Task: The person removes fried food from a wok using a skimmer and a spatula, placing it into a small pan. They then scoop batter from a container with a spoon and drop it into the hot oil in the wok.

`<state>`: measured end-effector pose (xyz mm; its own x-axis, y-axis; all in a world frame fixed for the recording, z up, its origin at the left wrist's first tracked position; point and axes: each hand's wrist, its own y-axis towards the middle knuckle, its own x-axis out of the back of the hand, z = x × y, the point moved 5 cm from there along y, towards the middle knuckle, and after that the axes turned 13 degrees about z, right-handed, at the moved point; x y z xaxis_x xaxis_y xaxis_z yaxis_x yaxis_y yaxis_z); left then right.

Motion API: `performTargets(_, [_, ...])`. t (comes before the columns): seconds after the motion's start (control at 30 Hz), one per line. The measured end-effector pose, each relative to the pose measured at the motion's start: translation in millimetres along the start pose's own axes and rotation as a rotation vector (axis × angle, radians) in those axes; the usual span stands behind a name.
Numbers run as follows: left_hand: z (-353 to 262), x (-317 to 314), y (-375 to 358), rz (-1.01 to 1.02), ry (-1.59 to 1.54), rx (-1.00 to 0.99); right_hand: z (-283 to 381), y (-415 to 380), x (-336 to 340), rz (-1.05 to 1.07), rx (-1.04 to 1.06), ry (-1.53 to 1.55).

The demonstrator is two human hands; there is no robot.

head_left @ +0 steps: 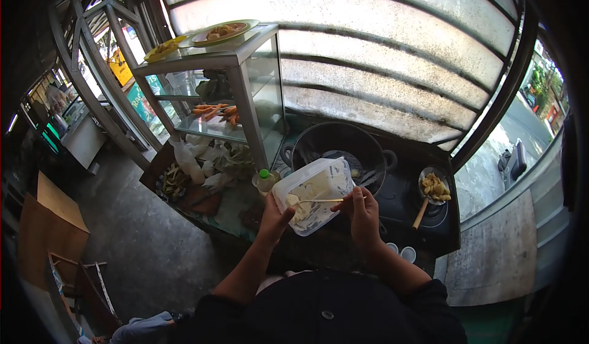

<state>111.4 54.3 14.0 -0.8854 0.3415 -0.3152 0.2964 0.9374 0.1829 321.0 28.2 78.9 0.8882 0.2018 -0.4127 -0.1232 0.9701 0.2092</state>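
Note:
My left hand (273, 220) grips the left side of a clear plastic tub (283, 187), which is tilted so that I see into it. Pale batter-like paste is smeared over its inside. In my right hand (363, 219) is the handle of a spoon (320, 201); its bowl end lies in the tub with a pale lump on it. Just beyond the tub sits a large dark wok (307, 136), partly covered by it. A bottle with a green cap (264, 174) stands close to my left hand.
A glass display case (264, 86) rises at the left, with plates of food (224, 32) on top. On the right of the stove, a wooden-handled strainer (423, 209) holds fried pieces. Plastic bags (190, 163) and vegetable scraps (173, 181) lie on the counter's left.

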Motion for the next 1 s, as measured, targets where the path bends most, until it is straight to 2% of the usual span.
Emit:
performTargets(0.13, [7,6,-2,0.000,-0.096,0.025,7,6,16,0.004,0.103,-0.240])
performTargets(0.2, [6,12,-3,-0.020,-0.172,0.059,27,7,19,-0.031,0.266,-0.365])
performTargets(0.3, [2,22,-5,-0.007,-0.261,0.069,46,15,42,-0.113,0.308,-0.491])
performTargets(0.43, [0,41,-16,-0.118,-0.273,0.082,35,39,94,-0.261,0.350,-0.605])
performTargets(0.5, [-4,46,-19,-0.171,-0.262,0.082,26,51,111,-0.372,0.240,-0.932])
performTargets(0.53, [-5,47,-20,-0.178,-0.269,0.075,13,59,125,-0.365,0.244,-0.932])
performTargets(0.6, [-6,50,-21,-0.189,-0.275,0.066,-12,77,140,-0.273,0.294,-1.184])
performTargets(0.63, [-4,52,-22,-0.194,-0.281,0.066,-17,80,141,-0.268,0.295,-1.183])
performTargets(0.7, [-3,52,-24,-0.200,-0.288,0.063,-29,90,141,-0.203,0.172,-1.335])
performTargets(0.93, [-2,55,-34,-0.188,-0.323,0.057,-29,103,148,-0.157,0.189,-1.373])
performTargets(1.0, [-2,57,-35,-0.188,-0.323,0.055,-25,102,154,-0.189,0.249,-1.424])
